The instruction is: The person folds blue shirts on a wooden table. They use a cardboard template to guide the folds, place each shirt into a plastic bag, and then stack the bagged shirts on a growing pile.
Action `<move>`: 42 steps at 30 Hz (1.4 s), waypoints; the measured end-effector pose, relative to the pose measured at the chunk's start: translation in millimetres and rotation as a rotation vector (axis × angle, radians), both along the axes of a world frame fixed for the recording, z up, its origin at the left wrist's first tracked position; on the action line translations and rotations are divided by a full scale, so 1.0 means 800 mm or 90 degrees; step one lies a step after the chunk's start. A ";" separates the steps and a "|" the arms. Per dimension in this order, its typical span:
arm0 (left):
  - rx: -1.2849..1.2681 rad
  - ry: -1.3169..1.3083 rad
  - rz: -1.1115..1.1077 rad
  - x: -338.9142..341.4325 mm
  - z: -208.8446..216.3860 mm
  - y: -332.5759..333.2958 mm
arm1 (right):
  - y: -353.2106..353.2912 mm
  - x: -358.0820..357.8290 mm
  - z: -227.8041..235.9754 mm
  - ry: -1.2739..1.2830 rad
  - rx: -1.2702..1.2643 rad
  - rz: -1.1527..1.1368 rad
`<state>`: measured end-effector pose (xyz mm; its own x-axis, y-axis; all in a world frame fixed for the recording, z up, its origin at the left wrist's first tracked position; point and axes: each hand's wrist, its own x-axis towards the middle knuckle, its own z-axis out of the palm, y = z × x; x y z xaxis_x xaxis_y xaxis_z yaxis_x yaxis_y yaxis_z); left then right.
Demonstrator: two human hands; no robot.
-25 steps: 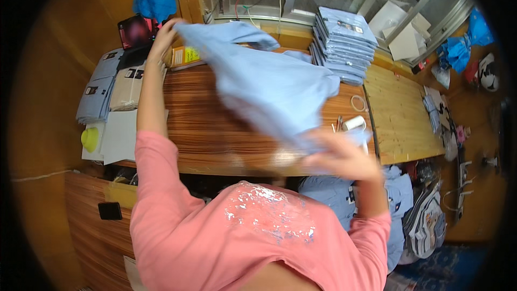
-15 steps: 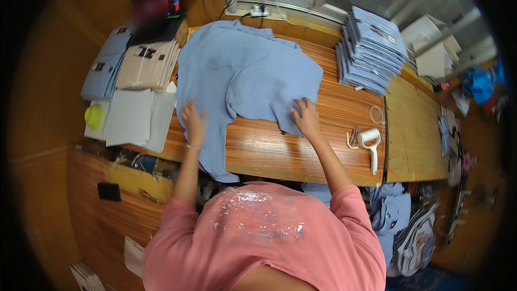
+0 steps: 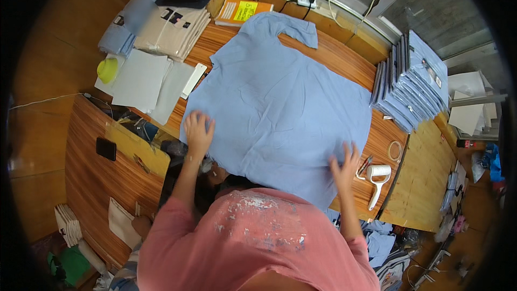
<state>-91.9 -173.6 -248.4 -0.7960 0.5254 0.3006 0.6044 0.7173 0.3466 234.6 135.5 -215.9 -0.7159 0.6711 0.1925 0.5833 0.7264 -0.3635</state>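
Light-blue garment (image 3: 280, 102) | lightly creased | spread out, sleeve toward far side | on wood-grain table (image 3: 344, 62)

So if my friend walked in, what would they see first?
Probably the big blue garment spread over the wooden table, with the left hand and right hand at its near edges. Then maybe the stack of folded blue clothes to its right, or the lime thing at far left.

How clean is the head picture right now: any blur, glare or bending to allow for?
Head view: right hand smeared at the fingers, left hand somewhat clearer; head view: creases on the blue garment readable, small pale glints on the wrapped stack; head view: edges bow, corners black.
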 end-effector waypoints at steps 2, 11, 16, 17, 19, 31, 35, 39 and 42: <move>0.101 -0.075 -0.077 -0.053 -0.004 0.050 | 0.074 -0.075 0.001 0.090 0.048 0.013; -0.040 0.055 -0.124 -0.211 -0.064 0.227 | 0.215 -0.225 -0.104 -0.140 0.098 -0.199; 0.063 -0.068 -0.249 -0.251 -0.048 0.294 | 0.272 -0.213 -0.097 -0.056 0.109 -0.169; 0.126 -0.108 -0.275 -0.244 -0.039 0.274 | 0.246 -0.204 -0.083 -0.043 0.133 -0.141; 0.186 -0.123 -0.283 -0.217 -0.040 0.211 | 0.165 -0.186 -0.052 -0.020 0.137 -0.096; 0.012 0.070 0.111 -0.187 0.024 -0.036 | -0.021 -0.011 -0.016 -0.021 0.103 -0.163; -0.144 -0.102 0.210 -0.214 0.043 -0.145 | -0.012 -0.076 0.025 0.119 -0.058 -0.066; -0.070 0.067 0.098 -0.157 0.204 -0.074 | -0.066 -0.213 0.098 0.110 -0.131 0.272; -0.095 0.051 -0.197 -0.105 0.294 -0.017 | -0.126 -0.297 0.167 0.196 0.003 0.388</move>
<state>-175.6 -187.3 -13.1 -0.5699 0.7804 0.2572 0.8216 0.5357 0.1950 -2.9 34.8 -81.9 -0.8778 0.1635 0.4502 -0.0607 0.8944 -0.4431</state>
